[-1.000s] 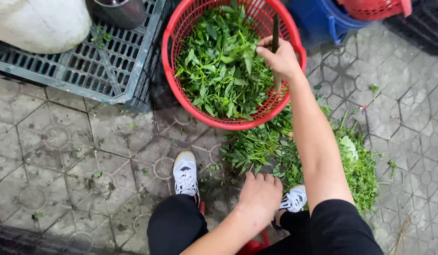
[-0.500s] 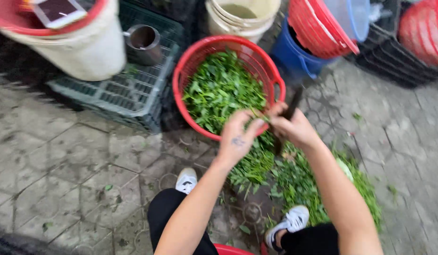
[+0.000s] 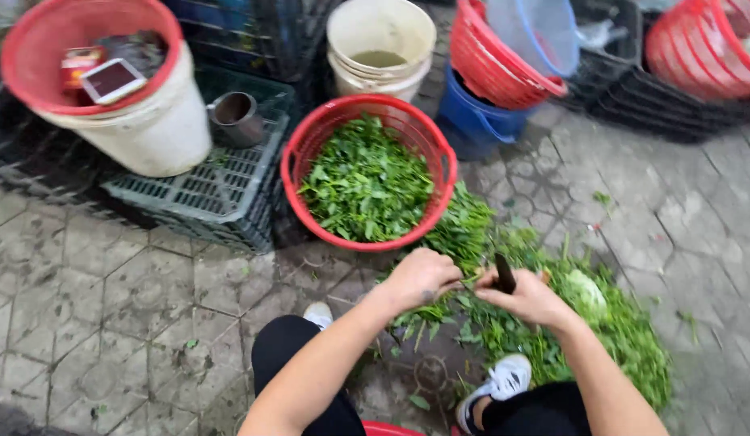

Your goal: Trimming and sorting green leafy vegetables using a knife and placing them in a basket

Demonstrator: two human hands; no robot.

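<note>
Right hand (image 3: 527,297) clenched around dark knife (image 3: 504,273), left hand (image 3: 419,277) pinching green stems (image 3: 470,282).

Bare grey paved floor (image 3: 108,323) lies open leftward; the round red plastic basket (image 3: 310,145) and heaped loose green leaves (image 3: 625,331) block ahead and right.

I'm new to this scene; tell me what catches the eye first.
The red basket heaped with cut green leaves sits at centre. Just below it, the left hand and right hand meet over a pile of greens on the paving, the right gripping a dark knife.
</note>
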